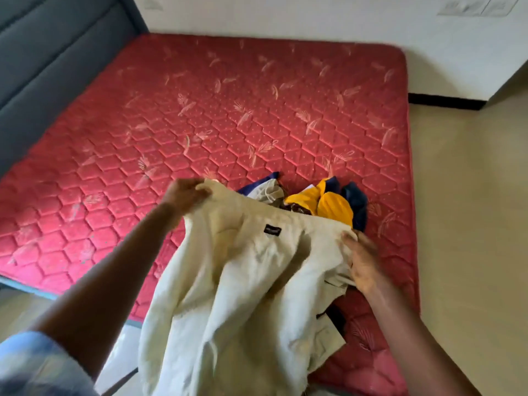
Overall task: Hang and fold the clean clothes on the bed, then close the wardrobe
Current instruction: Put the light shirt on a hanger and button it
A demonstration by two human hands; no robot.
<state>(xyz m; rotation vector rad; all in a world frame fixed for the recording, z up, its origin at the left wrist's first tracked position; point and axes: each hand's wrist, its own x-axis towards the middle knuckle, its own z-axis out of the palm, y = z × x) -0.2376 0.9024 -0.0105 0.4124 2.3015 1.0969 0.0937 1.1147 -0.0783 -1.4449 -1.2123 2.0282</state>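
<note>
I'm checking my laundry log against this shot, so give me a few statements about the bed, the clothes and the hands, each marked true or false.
1. The left hand and the right hand both hold the cream garment. True.
2. The mattress is blue. False: it is red, with a quilted pattern.
3. A yellow garment lies in the pile behind the cream one. True.
4. The cream garment lies folded flat on the mattress. False: it is held up, unfolded and hanging.
5. The cream garment carries a small black label. True.
</note>
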